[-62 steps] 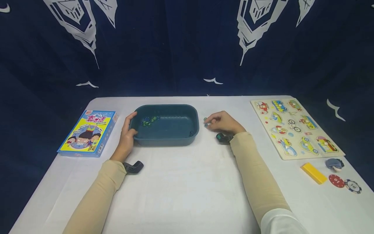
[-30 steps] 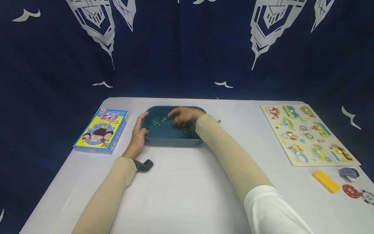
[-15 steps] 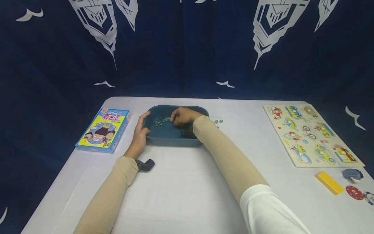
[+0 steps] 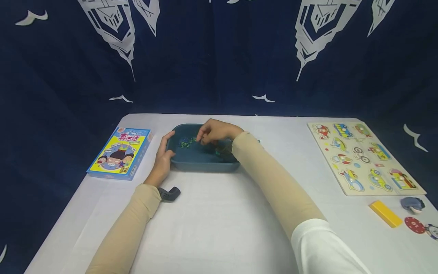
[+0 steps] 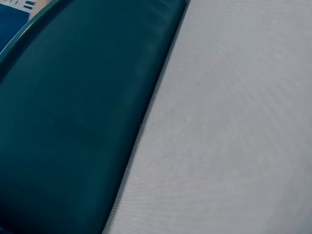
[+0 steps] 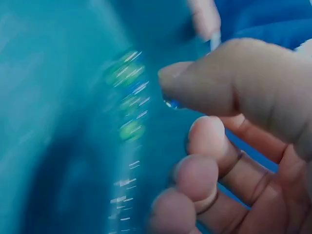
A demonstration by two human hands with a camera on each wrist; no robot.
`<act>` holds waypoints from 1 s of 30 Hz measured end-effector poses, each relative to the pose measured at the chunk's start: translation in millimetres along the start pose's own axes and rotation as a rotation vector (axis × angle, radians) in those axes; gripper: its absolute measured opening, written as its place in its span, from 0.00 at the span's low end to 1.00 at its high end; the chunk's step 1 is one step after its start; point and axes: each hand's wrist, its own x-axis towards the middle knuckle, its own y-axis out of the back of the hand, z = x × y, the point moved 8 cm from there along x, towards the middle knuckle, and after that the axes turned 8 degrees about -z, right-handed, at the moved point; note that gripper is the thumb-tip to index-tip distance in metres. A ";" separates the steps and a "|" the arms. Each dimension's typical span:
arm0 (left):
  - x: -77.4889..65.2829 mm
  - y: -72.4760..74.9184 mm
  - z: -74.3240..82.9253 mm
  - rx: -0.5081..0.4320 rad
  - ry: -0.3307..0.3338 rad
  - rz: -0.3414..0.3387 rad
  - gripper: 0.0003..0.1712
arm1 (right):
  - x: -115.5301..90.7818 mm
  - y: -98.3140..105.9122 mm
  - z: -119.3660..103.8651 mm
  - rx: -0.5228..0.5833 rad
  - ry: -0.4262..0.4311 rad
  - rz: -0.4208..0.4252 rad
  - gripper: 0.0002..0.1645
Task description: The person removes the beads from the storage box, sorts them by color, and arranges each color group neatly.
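Note:
A dark teal plastic tub [image 4: 205, 166] stands on the white table, with several green and blue glass marbles [image 4: 186, 143] gathered towards its left side. My left hand [image 4: 162, 160] holds the tub's left end, thumb and fingertips at the rim. Over the tub's inside is my right hand [image 4: 217, 130], just right of those marbles. In the right wrist view its thumb and index finger pinch a clear bluish marble [image 6: 171, 103], mostly covered by the thumb. The left wrist view shows the tub's outer wall [image 5: 87, 112] but not the hand.
Past the right sleeve a marble [image 4: 259, 141] peeks out on the table. A blue and yellow card-game box [image 4: 119, 154] lies left. To the right are a wooden picture puzzle board [image 4: 362, 160], a yellow block [image 4: 386, 214], a grey-blue item [image 4: 412, 204] and two poker chips [image 4: 415, 225].
My right hand has come from the marbles right of the tub to inside it, and has risen slightly in the last half second. My left hand keeps holding the tub. The head view has shifted.

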 end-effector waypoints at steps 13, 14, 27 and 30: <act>-0.8 -0.6 1.7 -0.022 -0.015 0.000 0.47 | -118.8 36.2 27.1 0.259 0.120 0.338 0.16; -1.1 -0.5 1.5 -0.022 -0.015 -0.001 0.47 | -126.6 37.3 36.6 0.264 0.110 0.371 0.16; -3.0 0.9 1.9 -0.013 -0.025 0.006 0.45 | -182.7 28.4 137.1 0.317 -0.088 0.651 0.17; -1.9 0.4 2.7 -0.017 -0.027 0.005 0.45 | -184.2 25.0 145.4 0.300 -0.107 0.651 0.16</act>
